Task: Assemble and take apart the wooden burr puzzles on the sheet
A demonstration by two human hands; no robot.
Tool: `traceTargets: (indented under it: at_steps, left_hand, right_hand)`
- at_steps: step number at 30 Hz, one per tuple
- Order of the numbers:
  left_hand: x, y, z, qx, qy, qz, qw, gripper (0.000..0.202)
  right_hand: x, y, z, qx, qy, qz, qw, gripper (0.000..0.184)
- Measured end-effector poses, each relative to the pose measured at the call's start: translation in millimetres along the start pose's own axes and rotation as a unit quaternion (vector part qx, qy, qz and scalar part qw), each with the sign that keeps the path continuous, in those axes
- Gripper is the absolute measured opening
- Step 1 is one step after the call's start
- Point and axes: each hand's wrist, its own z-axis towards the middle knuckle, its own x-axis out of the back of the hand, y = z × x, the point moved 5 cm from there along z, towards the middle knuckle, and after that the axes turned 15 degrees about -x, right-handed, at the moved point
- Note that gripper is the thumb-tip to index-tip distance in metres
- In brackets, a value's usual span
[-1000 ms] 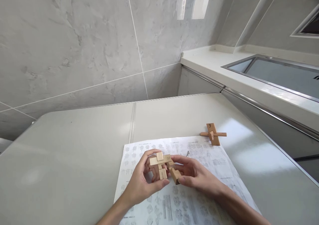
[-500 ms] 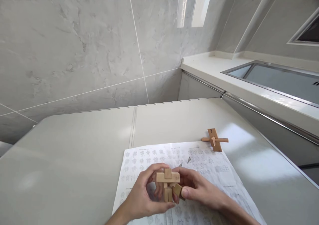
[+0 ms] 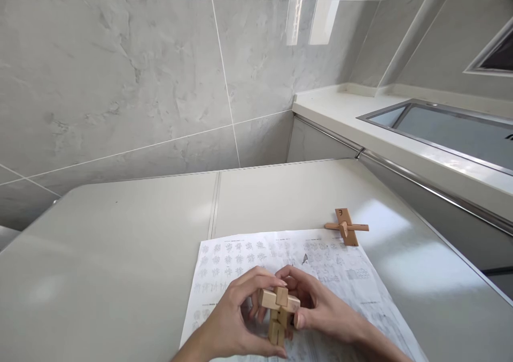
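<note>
Between my two hands is a wooden interlocking puzzle [image 3: 279, 311] made of several light square-cut bars, held above a printed sheet [image 3: 224, 263]. My left hand [image 3: 230, 316] is wrapped round it, thumb at the bottom and fingers over the top. From the right side, my right hand [image 3: 320, 306] grips it, thumb pressed on a darker bar and fingers behind. Some fingertips are hidden by the puzzle. A second wooden puzzle piece group [image 3: 348, 235], cross-shaped with a dark mark on its flat board, lies at the sheet's far right corner.
The sheet, covered in small diagrams, lies on a pale table [image 3: 120, 260] with a seam across it. Beyond the table stands a grey tiled wall [image 3: 160, 73]. At the right is a white counter [image 3: 328, 105] with a metal-framed glass panel [image 3: 441, 129].
The puzzle has tilted and moved slightly down and right in my hands. The darker bar, which stuck out at an angle, now sits in closer against the other bars.
</note>
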Motion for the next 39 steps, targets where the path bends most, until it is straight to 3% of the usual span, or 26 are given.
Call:
traceTargets:
  at_steps: [9, 13, 15, 18, 20, 22, 27, 33, 39]
  left_hand:
    - [-2.7, -2.9, -3.3, 0.05, -0.003, 0.051, 0.997, 0.079]
    - [1.9, -6.0, -6.4, 0.08, 0.048, 0.035, 0.995, 0.078]
    - [5.4, -7.9, -7.7, 0.102, 0.084, 0.005, 0.991, 0.076]
    - [6.8, -10.5, -9.1, 0.138, 0.101, -0.048, 0.984, 0.075]
    - [5.9, -11.3, -9.6, 0.153, 0.093, -0.07, 0.981, 0.077]
    - [5.3, -11.0, -9.4, 0.153, 0.085, -0.07, 0.982, 0.077]
    - [4.6, -8.9, -7.8, 0.138, 0.078, -0.055, 0.986, 0.074]
    - [6.6, -9.2, -10.0, 0.099, 0.068, 0.004, 0.993, 0.07]
    - [3.4, -25.3, -20.3, 0.188, 0.098, -0.086, 0.973, 0.095]
  right_hand:
    - [-6.6, -0.5, 0.6, 0.011, 0.05, -0.011, 0.999, 0.071]
    - [-7.4, -5.2, -3.6, 0.037, 0.104, -0.1, 0.989, 0.062]
    - [-4.1, -6.2, -6.4, 0.063, 0.151, -0.196, 0.967, 0.049]
    - [2.1, -4.0, -8.7, 0.097, 0.209, -0.345, 0.91, 0.037]
    - [4.6, -2.7, -9.2, 0.114, 0.232, -0.407, 0.876, 0.034]
    - [4.2, -2.5, -8.4, 0.112, 0.234, -0.431, 0.864, 0.038]
    - [-5.3, -8.6, -5.3, 0.035, 0.195, -0.371, 0.907, 0.057]
    - [-10.0, -11.3, -4.1, -0.037, 0.172, -0.314, 0.933, 0.069]
    - [-3.4, 3.5, 5.1, -0.06, 0.128, -0.059, 0.988, 0.067]
